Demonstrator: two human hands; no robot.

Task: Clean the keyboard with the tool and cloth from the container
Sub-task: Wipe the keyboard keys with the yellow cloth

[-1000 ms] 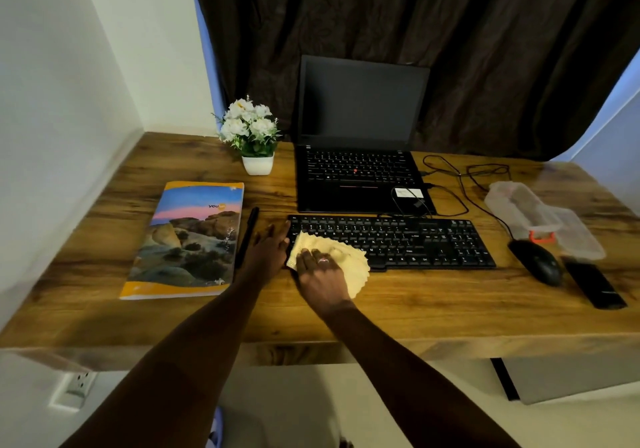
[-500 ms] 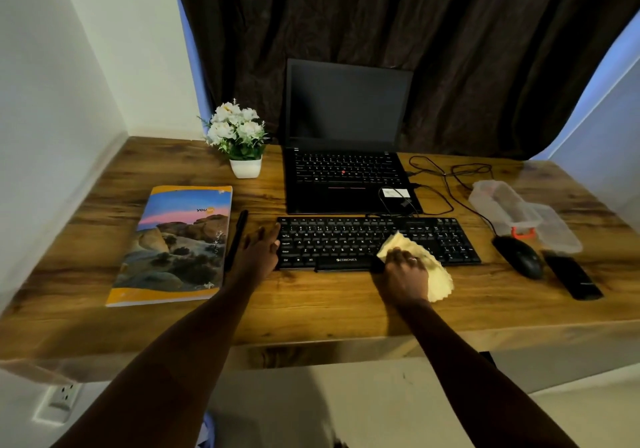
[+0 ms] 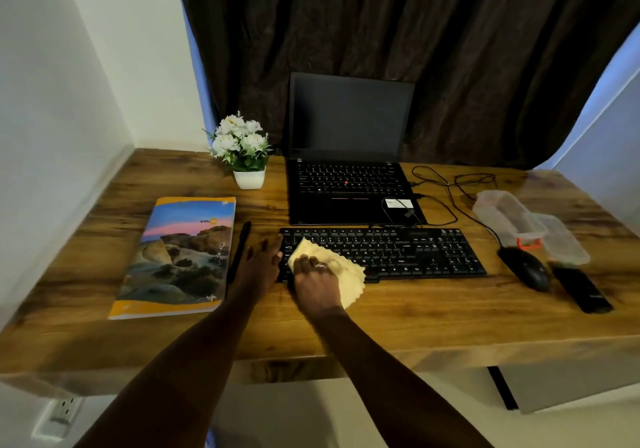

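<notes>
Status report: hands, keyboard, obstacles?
Left hand open, touching keyboard left end. Right hand presses yellow cloth on left keys. Black pen-shaped tool off keyboard, left.

Dim, warm light; edges bowed, perhaps slightly soft.
</notes>
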